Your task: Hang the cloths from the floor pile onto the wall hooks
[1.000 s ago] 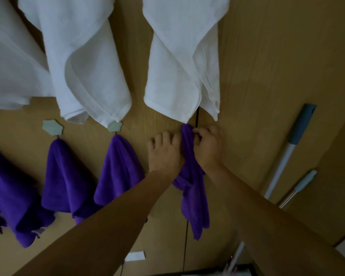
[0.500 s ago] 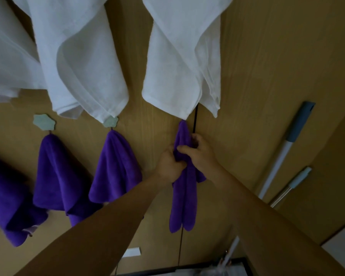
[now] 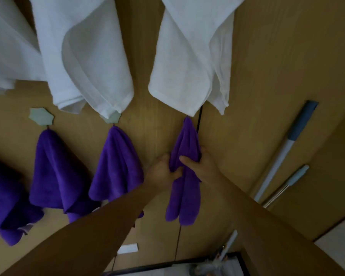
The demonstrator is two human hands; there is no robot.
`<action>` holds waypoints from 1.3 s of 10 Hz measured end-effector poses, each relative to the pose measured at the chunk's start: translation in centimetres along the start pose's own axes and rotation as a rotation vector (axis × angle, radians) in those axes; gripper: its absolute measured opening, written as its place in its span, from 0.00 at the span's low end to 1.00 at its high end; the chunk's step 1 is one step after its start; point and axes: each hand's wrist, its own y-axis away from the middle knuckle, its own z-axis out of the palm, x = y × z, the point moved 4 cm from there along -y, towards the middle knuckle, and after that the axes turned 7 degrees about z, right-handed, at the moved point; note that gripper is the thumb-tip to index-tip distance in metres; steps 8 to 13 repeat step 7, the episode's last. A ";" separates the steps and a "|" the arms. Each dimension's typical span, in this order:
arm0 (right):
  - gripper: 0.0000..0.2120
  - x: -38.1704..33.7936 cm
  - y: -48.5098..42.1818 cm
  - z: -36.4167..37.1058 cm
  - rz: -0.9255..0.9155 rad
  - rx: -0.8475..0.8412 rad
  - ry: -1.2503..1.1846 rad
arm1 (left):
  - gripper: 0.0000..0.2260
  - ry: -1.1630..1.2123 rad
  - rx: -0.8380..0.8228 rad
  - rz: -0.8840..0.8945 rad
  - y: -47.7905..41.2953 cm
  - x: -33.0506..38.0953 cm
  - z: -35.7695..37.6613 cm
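Purple cloth [image 3: 184,196], rightmost of the lower row: hangs against the wooden wall [image 3: 267,56], its top drawn to a point just under the corner of a white cloth [image 3: 191,56]. The hook that bears it is hidden.

Hands: the left hand [image 3: 161,172] grips the cloth's left side at mid-height, fingers curled into the folds. The right hand [image 3: 201,164] pinches the right side, thumb across the front, fingers behind.

Lower row, other items: three hung purple cloths [image 3: 116,166], two of them below pale star-shaped hooks [image 3: 41,118]; the leftmost is cut off by the frame edge.

Upper row: two further white cloths [image 3: 88,56], draped and overlapping.

Sundries: two long handles [image 3: 283,152] leaning on the wall at right.

Progress, as a judgement: well advanced. Seven cloths appear to be up, and this one seems hooked and is probably being straightened before release. The floor pile is out of view, so what remains cannot be told.
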 end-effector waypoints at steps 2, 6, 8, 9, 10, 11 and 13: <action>0.31 -0.8 0.3 -0.2 -0.091 0.235 0.140 | 0.27 0.007 0.092 0.210 -1.1 2.5 -1.0; 0.33 -2.1 4.3 1.1 -0.046 0.293 0.318 | 0.30 0.031 0.012 0.250 1.0 2.7 -1.4; 0.34 -2.6 7.3 1.0 -0.100 0.396 0.374 | 0.29 -0.134 0.028 0.217 3.4 2.1 -2.4; 0.34 -2.6 7.3 1.0 -0.100 0.396 0.374 | 0.29 -0.134 0.028 0.217 3.4 2.1 -2.4; 0.34 -2.6 7.3 1.0 -0.100 0.396 0.374 | 0.29 -0.134 0.028 0.217 3.4 2.1 -2.4; 0.34 -2.6 7.3 1.0 -0.100 0.396 0.374 | 0.29 -0.134 0.028 0.217 3.4 2.1 -2.4; 0.34 -2.6 7.3 1.0 -0.100 0.396 0.374 | 0.29 -0.134 0.028 0.217 3.4 2.1 -2.4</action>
